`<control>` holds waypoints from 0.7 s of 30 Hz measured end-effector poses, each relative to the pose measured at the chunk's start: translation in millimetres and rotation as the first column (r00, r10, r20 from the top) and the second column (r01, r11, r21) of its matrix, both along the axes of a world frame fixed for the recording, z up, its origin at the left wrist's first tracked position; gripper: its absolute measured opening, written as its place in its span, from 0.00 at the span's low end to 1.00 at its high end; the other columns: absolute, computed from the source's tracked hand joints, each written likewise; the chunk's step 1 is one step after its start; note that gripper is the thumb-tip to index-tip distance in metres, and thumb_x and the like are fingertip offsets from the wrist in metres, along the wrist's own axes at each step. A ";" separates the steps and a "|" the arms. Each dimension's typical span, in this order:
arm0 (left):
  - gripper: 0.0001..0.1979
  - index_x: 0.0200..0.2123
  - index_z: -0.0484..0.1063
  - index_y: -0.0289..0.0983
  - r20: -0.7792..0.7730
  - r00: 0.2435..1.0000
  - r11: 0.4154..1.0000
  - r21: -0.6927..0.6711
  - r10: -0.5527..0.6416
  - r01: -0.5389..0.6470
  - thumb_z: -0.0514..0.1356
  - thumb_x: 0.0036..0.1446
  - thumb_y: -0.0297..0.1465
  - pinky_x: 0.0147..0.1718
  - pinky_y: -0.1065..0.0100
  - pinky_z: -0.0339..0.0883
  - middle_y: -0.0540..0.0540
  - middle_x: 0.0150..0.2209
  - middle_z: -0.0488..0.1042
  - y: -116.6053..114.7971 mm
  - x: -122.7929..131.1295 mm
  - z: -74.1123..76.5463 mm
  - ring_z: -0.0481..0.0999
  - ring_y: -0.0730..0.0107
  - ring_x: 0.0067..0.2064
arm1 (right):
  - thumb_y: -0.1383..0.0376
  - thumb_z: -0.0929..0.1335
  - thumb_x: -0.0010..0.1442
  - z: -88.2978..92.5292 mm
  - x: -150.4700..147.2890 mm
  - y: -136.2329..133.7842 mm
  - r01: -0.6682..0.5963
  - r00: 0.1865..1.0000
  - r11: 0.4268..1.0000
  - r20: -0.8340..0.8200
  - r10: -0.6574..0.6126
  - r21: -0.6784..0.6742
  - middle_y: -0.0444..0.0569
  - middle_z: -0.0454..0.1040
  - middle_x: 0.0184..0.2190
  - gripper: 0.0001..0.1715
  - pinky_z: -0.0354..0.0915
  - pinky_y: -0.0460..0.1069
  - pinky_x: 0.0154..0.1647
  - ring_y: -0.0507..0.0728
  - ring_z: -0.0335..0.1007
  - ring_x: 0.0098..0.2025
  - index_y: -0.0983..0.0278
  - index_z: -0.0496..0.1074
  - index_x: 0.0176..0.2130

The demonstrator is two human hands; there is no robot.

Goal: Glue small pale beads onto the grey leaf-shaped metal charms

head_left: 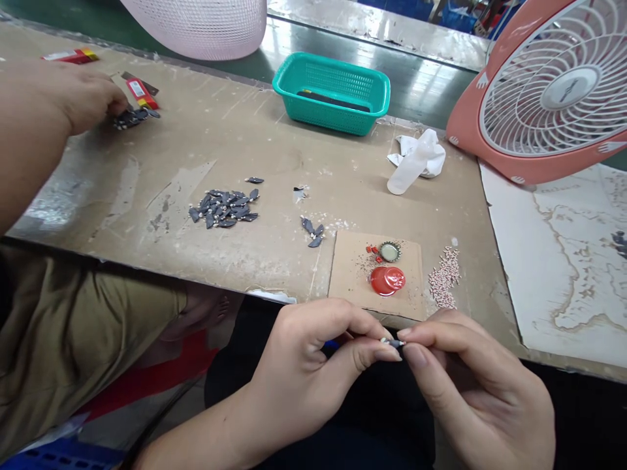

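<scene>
Between the fingertips of both my hands, just past the table's front edge, is a small dark grey leaf-shaped piece (393,343) with pale ends. My left hand (328,359) pinches its left end. The thumb and forefinger of my right hand (484,385) close at its right tip; anything smaller there is hidden. Beyond them lies a cardboard square (343,267) bearing a glossy red blob (379,281) with a clear disc, a bottle cap (390,251), and red bits. Right of it are scattered tiny pinkish grains (444,277). A few similar grey pieces (312,232) lie to the left.
A larger grey pile (225,209) lies mid-table. At far left, a co-worker's hand (73,98) touches more pieces near a red-yellow packet (142,93). A green basket (333,121), crumpled white tissue (431,153), translucent tube (406,171) and pink fan (539,91) stand behind.
</scene>
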State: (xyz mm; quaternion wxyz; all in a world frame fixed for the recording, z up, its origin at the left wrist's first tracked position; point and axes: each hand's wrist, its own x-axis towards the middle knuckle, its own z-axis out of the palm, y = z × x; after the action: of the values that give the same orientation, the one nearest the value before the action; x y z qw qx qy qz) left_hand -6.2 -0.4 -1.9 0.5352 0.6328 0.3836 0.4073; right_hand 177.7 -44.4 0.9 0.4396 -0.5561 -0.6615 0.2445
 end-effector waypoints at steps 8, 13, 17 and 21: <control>0.05 0.31 0.80 0.36 -0.054 0.998 0.999 0.018 -0.031 0.032 0.69 0.59 0.23 0.32 0.76 0.70 0.50 0.29 0.83 -2.2 -0.9 -2.2 0.80 0.75 0.29 | 0.70 0.70 0.61 9.6 -2.2 9.5 -0.080 0.994 0.997 0.075 0.079 -0.001 0.39 0.67 0.20 0.07 0.61 0.42 0.19 0.47 0.65 0.21 0.60 0.75 0.31; 0.11 0.27 0.79 0.35 0.158 0.987 0.857 -0.509 -0.003 0.084 0.75 0.53 0.35 0.25 0.76 0.68 0.49 0.22 0.77 -2.2 5.1 -5.2 0.74 0.74 0.25 | 0.66 0.71 0.63 9.6 2.8 8.7 -0.081 0.996 0.991 0.019 0.083 -0.109 0.40 0.70 0.21 0.08 0.64 0.42 0.20 0.48 0.67 0.21 0.60 0.77 0.31; 0.20 0.27 0.76 0.34 0.392 0.916 0.558 -0.780 0.083 0.284 0.77 0.46 0.43 0.18 0.79 0.68 0.47 0.24 0.79 1.3 11.9 -7.6 0.75 0.74 0.24 | 0.59 0.72 0.65 -3.4 18.8 -0.9 0.088 0.987 0.993 -0.127 -0.097 -0.078 0.44 0.74 0.29 0.06 0.67 0.44 0.26 0.51 0.71 0.29 0.57 0.81 0.40; 0.18 0.27 0.77 0.34 0.432 0.897 0.545 -0.776 0.094 0.317 0.77 0.48 0.41 0.16 0.80 0.67 0.47 0.24 0.79 4.3 9.9 -8.8 0.75 0.75 0.23 | 0.59 0.73 0.64 -18.9 40.5 -8.3 0.337 0.938 0.939 -0.061 -0.340 -0.064 0.45 0.79 0.35 0.07 0.69 0.47 0.34 0.53 0.73 0.35 0.57 0.82 0.41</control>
State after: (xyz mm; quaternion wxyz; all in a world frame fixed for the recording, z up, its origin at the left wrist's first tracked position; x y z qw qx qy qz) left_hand 3.7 3.9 -10.6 0.8648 0.2226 0.3612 0.2684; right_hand 218.2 -52.7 -18.0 0.4837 -0.6639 -0.5332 0.2024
